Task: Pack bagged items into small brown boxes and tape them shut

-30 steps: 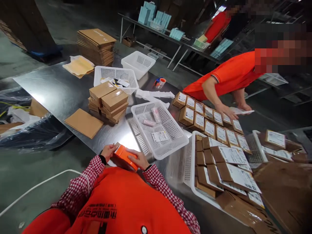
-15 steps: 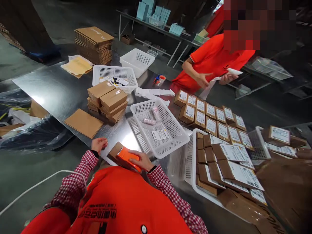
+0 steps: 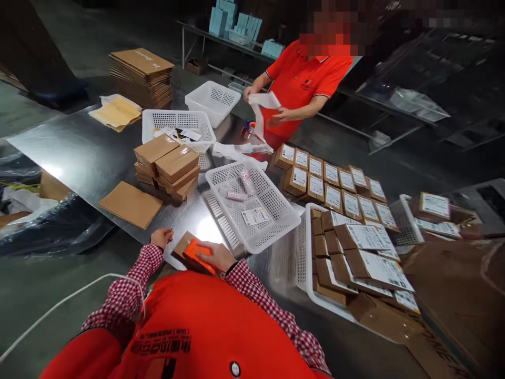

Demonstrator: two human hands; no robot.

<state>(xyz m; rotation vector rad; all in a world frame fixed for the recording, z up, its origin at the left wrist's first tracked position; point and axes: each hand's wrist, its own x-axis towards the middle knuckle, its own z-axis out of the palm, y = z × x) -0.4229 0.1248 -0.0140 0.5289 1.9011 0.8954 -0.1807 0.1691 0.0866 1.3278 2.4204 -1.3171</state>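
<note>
Orange box (image 3: 194,251) sits under the right hand (image 3: 215,256), which presses it down into the brown carton (image 3: 182,245), while the left hand (image 3: 161,237) rests loosely curled and empty just beside; packing seems underway, and closing calls for both hands

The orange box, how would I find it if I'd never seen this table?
Start at the big shiny metal table and go to its near edge, just in front of the white basket. There the right hand presses an orange box onto a brown cardboard box. It is the only bright orange box; every other box is plain brown.
</note>
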